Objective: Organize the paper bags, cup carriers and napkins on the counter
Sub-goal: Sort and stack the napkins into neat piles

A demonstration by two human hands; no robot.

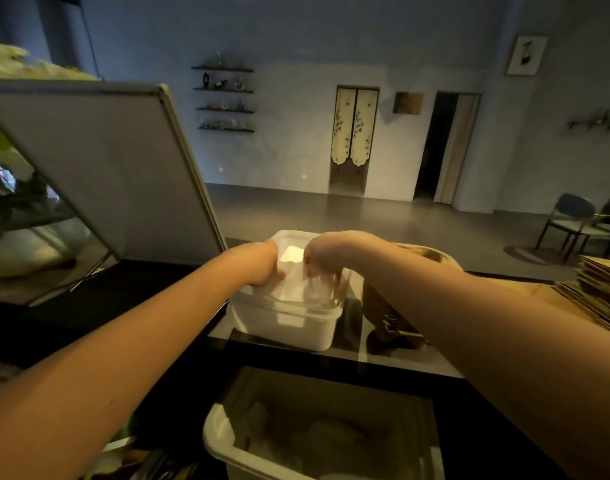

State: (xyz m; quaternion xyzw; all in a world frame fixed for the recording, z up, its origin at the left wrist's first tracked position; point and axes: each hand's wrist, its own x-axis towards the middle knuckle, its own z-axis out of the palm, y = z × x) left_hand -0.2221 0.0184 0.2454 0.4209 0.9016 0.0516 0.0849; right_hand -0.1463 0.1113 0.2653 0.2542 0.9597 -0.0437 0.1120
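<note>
no readable text, labels, brands or numbers, framed wall picture (527, 56) too small and dim to read

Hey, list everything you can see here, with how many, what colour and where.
tub: one, white, centre of black counter
napkins: stack, white, inside tub
carriers: count unclear, brown, right of tub
bags: stack, brown, counter's far right
bin: one, white, below counter, near
panel: one, grey, tilted, left
chairs: two, dark, floor, far right
flowers: pale, far left
left hand: one, grips napkins at tub's left
right hand: one, fingers down in tub, blurred
</note>
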